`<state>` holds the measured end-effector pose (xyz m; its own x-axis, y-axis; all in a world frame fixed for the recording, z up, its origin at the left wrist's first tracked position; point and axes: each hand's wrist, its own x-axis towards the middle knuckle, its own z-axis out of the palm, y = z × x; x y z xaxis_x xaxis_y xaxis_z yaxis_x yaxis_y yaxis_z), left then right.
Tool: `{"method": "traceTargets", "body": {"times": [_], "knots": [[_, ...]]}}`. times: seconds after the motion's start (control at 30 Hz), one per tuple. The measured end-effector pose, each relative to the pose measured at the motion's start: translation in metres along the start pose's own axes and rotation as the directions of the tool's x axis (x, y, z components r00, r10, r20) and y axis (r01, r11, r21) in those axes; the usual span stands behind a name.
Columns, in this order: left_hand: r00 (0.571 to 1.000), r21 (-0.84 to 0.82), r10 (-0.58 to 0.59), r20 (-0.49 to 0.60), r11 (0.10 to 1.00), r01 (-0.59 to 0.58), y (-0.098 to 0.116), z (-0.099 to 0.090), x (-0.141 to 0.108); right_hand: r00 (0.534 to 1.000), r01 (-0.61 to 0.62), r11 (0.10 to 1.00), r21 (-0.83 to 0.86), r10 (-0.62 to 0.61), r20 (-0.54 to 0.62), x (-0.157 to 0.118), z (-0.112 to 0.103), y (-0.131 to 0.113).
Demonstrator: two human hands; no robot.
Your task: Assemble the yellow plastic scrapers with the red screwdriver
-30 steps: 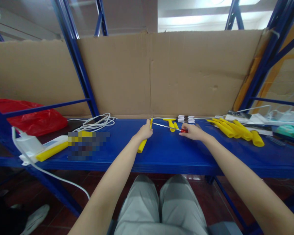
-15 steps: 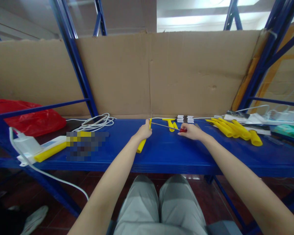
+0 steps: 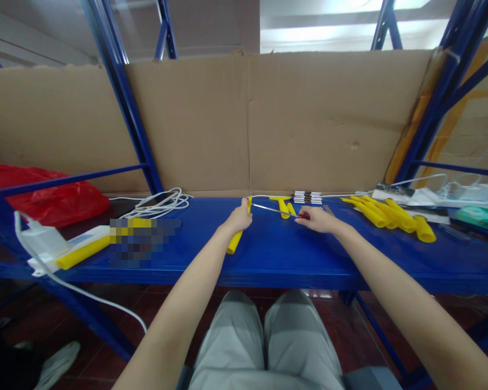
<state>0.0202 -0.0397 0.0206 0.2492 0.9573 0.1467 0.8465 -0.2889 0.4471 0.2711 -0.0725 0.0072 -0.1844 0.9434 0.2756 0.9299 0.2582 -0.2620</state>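
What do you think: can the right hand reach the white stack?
Probably yes: the white stack lies just beyond the right hand, with nothing visible between, but that hand holds the red-handled tool.

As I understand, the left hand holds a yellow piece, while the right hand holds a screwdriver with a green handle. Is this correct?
Not quite: the handle is red, not green, as the head view shows. The rest stands: the left hand holds a yellow piece, and the right hand holds the screwdriver.
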Motion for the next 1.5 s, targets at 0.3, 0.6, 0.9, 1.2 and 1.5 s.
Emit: {"method": "traceTargets", "body": {"times": [0.3, 0.6, 0.9, 1.2, 1.5], "knots": [[1.000, 0.003, 0.000, 0.006, 1.000, 0.000, 0.003, -0.002, -0.003, 0.999, -0.003, 1.000, 0.028, 0.004, -0.050, 0.000, 0.003, 0.003], [1.000, 0.003, 0.007, 0.015, 1.000, -0.007, 0.004, -0.002, -0.005, 0.998, 0.018, 0.999, -0.045, -0.021, -0.062, 0.002, 0.001, 0.005], [1.000, -0.013, 0.004, 0.019, 1.000, -0.004, 0.005, -0.003, -0.005, 0.997, -0.038, 0.994, -0.105, 0.030, -0.071, 0.002, -0.002, 0.011], [1.000, -0.017, -0.002, 0.014, 1.000, 0.002, 0.004, -0.003, -0.005, 0.995, -0.022, 0.997, -0.068, 0.028, 0.092, -0.003, -0.007, 0.013], [1.000, -0.020, 0.008, 0.015, 1.000, -0.008, 0.003, -0.002, -0.004, 0.990, 0.020, 1.000, -0.012, -0.018, 0.140, -0.001, -0.004, 0.021]]}}
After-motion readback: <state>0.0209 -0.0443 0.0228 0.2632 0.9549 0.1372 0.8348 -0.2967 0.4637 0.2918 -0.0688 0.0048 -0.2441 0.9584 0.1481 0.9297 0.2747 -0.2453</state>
